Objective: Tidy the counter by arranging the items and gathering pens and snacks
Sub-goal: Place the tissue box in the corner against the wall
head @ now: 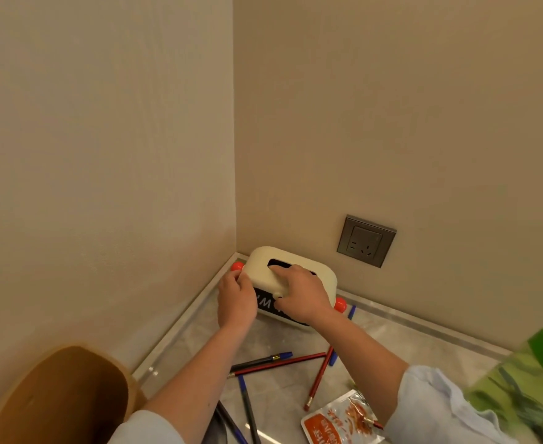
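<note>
A cream tissue box (263, 267) with a dark slot on top and red-orange knobs at its ends sits in the counter's far corner against both walls. My left hand (236, 299) grips its left front edge. My right hand (302, 294) lies over the top and front of the box, gripping it. Loose pens and pencils lie on the marble counter behind my arms: a blue-capped dark pen (263, 360), a red pencil (320, 378) and several others. An orange snack packet (337, 423) lies near the bottom edge.
A brown wooden container (62, 398) stands at the bottom left. A green plastic bottle (532, 389) with a green cap rises at the right edge. A grey wall socket (366, 241) sits on the right wall above the counter's raised rim (180, 322).
</note>
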Tool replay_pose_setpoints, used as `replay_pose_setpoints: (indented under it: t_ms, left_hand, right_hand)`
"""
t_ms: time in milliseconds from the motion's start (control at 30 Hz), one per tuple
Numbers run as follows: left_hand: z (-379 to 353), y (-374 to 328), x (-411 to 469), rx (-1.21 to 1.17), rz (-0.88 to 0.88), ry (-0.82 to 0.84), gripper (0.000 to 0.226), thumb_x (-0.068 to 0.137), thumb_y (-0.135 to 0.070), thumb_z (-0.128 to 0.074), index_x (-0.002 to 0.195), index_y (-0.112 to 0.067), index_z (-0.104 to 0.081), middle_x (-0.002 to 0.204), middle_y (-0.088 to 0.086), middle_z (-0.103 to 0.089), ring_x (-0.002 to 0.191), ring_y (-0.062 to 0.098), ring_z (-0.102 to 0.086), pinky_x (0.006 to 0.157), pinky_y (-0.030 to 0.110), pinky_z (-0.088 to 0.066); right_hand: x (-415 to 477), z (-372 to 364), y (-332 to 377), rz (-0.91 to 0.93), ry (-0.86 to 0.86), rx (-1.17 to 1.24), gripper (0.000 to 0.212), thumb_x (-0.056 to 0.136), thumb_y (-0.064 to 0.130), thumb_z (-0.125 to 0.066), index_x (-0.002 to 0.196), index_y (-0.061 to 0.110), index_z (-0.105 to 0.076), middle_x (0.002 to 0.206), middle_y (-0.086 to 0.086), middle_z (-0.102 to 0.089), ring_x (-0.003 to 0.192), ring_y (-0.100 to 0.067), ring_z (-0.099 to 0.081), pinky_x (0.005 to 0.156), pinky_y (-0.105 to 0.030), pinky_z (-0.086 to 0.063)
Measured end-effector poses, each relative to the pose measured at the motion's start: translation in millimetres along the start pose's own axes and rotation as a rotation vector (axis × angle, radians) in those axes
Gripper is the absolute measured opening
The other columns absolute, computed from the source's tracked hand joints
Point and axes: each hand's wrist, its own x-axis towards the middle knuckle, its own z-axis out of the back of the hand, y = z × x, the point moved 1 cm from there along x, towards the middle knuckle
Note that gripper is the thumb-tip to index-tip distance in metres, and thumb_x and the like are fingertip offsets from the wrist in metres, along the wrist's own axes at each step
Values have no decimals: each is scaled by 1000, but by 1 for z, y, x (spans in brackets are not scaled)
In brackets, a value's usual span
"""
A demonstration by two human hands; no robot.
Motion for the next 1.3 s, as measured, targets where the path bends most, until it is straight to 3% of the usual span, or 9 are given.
replay_pose_setpoints:
  t_ms: [100,233,400,533,833,1067,1133,1200,1300]
  left_hand:
    - [-9,4,-3,26,14,65,32,101,-29,-30,110,-13,-56,113,14,-58,98,30,-58,83,42,-47]
    - [-21,4,-13,19,-19,117,23,102,-31,-31,99,-23,-52,105,9,-59,86,20,-57,70,33,-44]
    - [-35,2,-23,34,-52,169,22,101,-33,-32,103,-24,-53,106,3,-57,79,7,-52,60,24,-38]
    - [-48,0,-32,43,-68,224,25,101,-36,-33,106,-23,-53,105,3,-57,83,10,-54,65,26,-40]
    - [-59,-2,-42,66,-90,259,29,100,-38,-37,111,-20,-56,100,-1,-58,78,6,-54,57,21,-36]
    - [-57,-9,-50,96,-86,286,33,101,-36,-36,117,-16,-55,103,0,-56,77,4,-51,56,19,-36]
    - [-53,-13,-51,108,-100,311,36,101,-34,-34,122,-14,-55,106,1,-56,80,6,-53,60,20,-40]
    - [-51,-16,-55,118,-108,300,39,101,-34,-35,131,-15,-52,121,6,-54,97,15,-57,78,28,-49]
    - [-47,-26,-69,121,-132,176,37,100,-31,-40,132,-17,-52,133,8,-46,115,22,-52,94,33,-45]
  right_hand:
    - [-3,3,-7,-15,40,-57,70,78,25,-66,143,31,-41,125,-7,-56,110,-27,-56,89,-36,-45]
    - [-12,10,-21,-46,61,-81,72,79,25,-67,145,31,-38,129,-6,-54,114,-27,-54,91,-36,-44]
    - [-28,17,-37,-88,61,-90,73,79,26,-66,146,33,-37,132,-5,-53,117,-26,-53,93,-36,-43]
    - [-37,25,-51,-121,77,-102,75,78,26,-68,146,34,-36,135,-4,-52,118,-25,-53,93,-35,-44]
    - [-49,33,-66,-148,105,-116,75,78,24,-68,146,33,-37,138,-1,-53,121,-24,-53,92,-35,-45]
    - [-58,34,-70,-116,123,-177,78,83,27,-65,150,29,-26,136,-6,-47,124,-27,-45,98,-37,-42]
    - [-63,33,-68,-105,72,-137,75,84,25,-65,150,27,-28,134,-6,-46,124,-27,-44,100,-37,-42]
    - [-72,37,-68,-107,-8,-40,71,84,25,-66,147,28,-35,134,-4,-46,124,-24,-43,102,-35,-41]
    - [-85,50,-69,-139,-132,80,64,83,20,-64,143,27,-43,136,-1,-47,127,-19,-43,102,-31,-40]
